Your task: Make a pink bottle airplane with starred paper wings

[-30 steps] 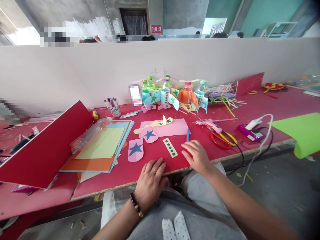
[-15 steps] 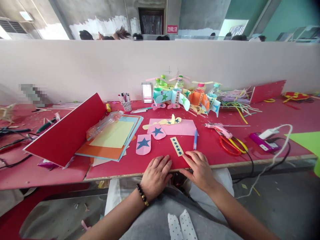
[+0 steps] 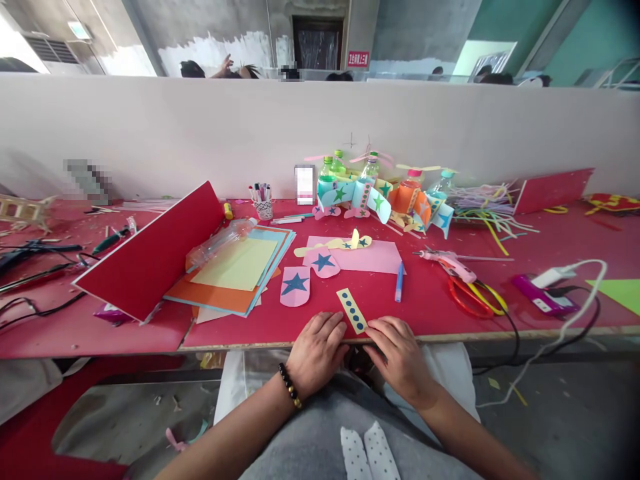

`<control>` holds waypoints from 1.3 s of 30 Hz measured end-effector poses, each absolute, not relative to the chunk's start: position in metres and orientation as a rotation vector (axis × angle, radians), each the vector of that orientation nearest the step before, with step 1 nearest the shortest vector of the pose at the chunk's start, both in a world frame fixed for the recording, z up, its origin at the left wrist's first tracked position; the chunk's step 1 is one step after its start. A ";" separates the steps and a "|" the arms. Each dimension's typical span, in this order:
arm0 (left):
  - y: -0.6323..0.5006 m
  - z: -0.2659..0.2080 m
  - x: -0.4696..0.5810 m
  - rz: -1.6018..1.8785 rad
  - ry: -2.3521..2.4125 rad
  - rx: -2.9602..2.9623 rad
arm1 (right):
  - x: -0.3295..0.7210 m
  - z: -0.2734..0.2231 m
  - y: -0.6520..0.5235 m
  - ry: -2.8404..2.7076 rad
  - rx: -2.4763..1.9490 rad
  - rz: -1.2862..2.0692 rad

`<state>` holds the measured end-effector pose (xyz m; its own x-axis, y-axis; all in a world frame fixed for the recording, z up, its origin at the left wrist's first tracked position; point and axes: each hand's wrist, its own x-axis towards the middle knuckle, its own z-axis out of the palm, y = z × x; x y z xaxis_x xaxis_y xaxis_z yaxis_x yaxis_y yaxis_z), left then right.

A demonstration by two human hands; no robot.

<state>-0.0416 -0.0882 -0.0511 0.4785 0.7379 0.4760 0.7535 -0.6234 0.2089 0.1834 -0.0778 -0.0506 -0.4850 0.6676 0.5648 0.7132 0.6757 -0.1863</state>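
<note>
My left hand [image 3: 320, 350] rests at the table's front edge, open, its fingers stretched over the rim and holding nothing. To its right, my right hand [image 3: 397, 350] is also open; a fingertip touches the lower corner of a cream paper strip [image 3: 345, 298] with a row of blue dots. The strip lies flat and slanted between the hands. Beyond my left hand lie two pink rounded paper pieces [image 3: 303, 299] with blue stars. A cream paper propeller shape [image 3: 325, 247] lies on a pink sheet [image 3: 385, 259]. A blue pen [image 3: 399, 283] lies beside that sheet.
Left stand a red board [image 3: 165, 250] and stacked coloured paper [image 3: 240, 267] with a plastic bottle [image 3: 220, 241] on top. Bottle planes [image 3: 390, 193] and a pen cup [image 3: 262, 203] stand behind. Right are a pink glue gun [image 3: 453, 265], red-handled scissors [image 3: 467, 303] and a purple power strip [image 3: 545, 297].
The dotted strip has slid toward the table's front edge, with my right fingertip at its corner. My view has turned slightly left. My left hand stays at the edge.
</note>
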 end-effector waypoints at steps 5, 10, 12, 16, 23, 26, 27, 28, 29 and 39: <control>-0.088 -0.054 -0.042 -0.909 -1.325 -2.674 | 0.181 -0.051 -0.076 -2.234 -0.976 -0.109; -0.087 -0.054 -0.042 -0.951 -1.320 -2.692 | 0.180 -0.049 -0.078 -2.227 -0.929 -0.099; -0.087 -0.055 -0.043 -0.965 -1.331 -2.704 | 0.181 -0.050 -0.078 -2.225 -0.924 -0.085; -0.088 -0.056 -0.043 -1.011 -1.360 -2.727 | 0.181 -0.054 -0.076 -2.211 -0.918 -0.049; -0.088 -0.050 -0.042 -1.181 -1.447 -2.814 | 0.176 -0.051 -0.075 -2.142 -0.931 -0.006; -0.088 -0.038 -0.042 -1.301 -1.555 -2.865 | 0.174 -0.048 -0.077 -2.118 -0.931 0.013; -0.088 -0.033 -0.042 -1.349 -1.607 -2.881 | 0.173 -0.046 -0.078 -2.113 -0.929 0.017; -0.088 -0.029 -0.042 -1.404 -1.664 -2.893 | 0.171 -0.045 -0.078 -2.110 -0.926 0.020; -0.088 -0.024 -0.041 -1.469 -1.728 -2.900 | 0.170 -0.043 -0.079 -2.110 -0.922 0.022; -0.087 -0.016 -0.026 -2.487 -2.144 -2.852 | 0.163 -0.027 -0.091 -2.191 -0.842 -0.012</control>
